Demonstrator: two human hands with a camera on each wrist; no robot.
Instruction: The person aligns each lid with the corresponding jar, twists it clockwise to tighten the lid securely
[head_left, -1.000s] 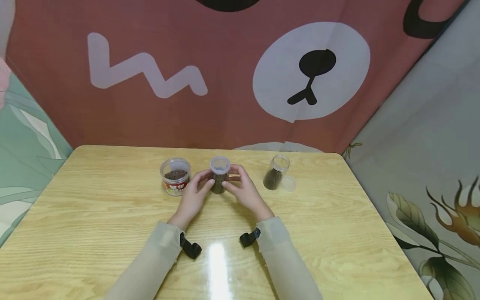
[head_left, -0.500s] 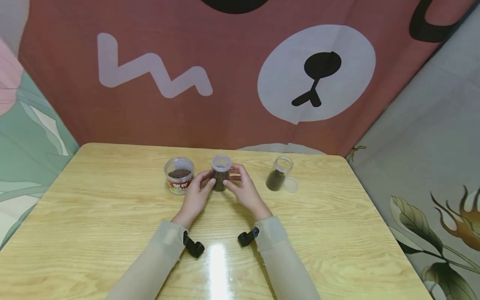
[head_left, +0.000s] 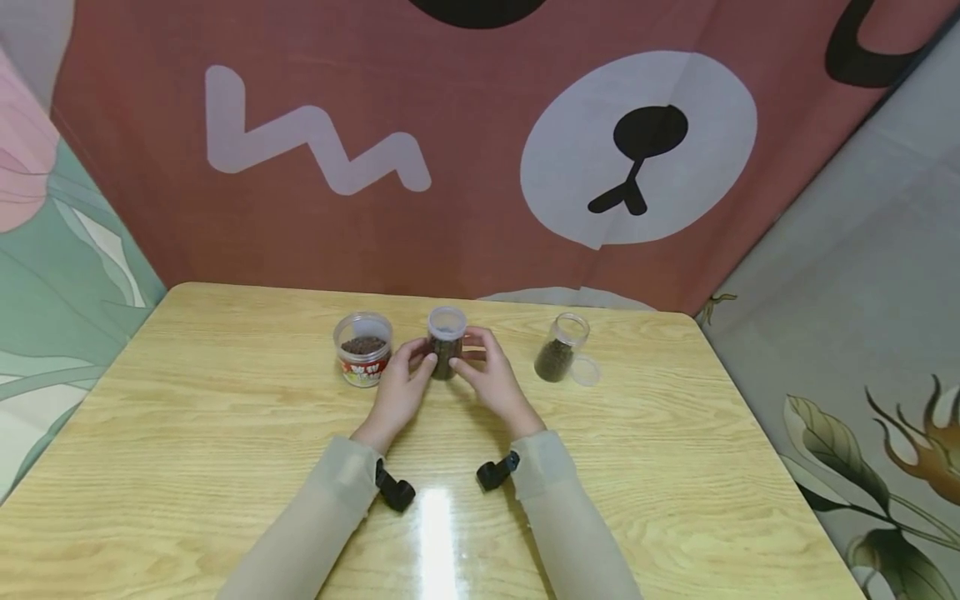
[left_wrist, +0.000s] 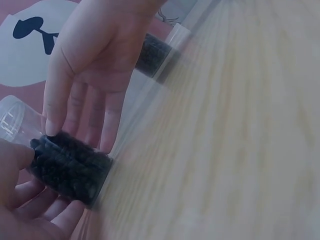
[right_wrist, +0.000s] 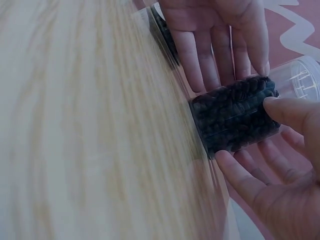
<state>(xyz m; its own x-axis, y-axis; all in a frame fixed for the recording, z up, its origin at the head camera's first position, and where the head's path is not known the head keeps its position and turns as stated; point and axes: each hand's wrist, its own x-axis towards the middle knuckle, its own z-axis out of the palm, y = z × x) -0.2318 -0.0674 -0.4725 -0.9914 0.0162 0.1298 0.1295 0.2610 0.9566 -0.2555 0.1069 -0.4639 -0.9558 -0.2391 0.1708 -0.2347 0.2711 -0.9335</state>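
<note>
A clear jar (head_left: 444, 354) of dark pieces, with a pale translucent lid (head_left: 447, 320) on top, stands upright near the table's back edge. My left hand (head_left: 400, 390) holds its left side and my right hand (head_left: 492, 382) its right, thumbs in front. In the left wrist view, the left hand (left_wrist: 30, 200) is below the jar (left_wrist: 70, 167) and the right hand (left_wrist: 95, 65) above it. The right wrist view has the right hand (right_wrist: 285, 175) and left hand (right_wrist: 215, 35) around the jar (right_wrist: 235, 115), its base at the tabletop.
To the left stands an open tub (head_left: 363, 367) with a red label and brown contents. An open jar (head_left: 555, 360) of dark pieces stands to the right, beside a flat clear lid (head_left: 586, 371). Printed cloth (head_left: 480, 233) hangs behind the table (head_left: 637, 467).
The head view has shifted slightly, so the table items appear a little further right. Both hands keep their hold on the middle jar, with little visible movement.
</note>
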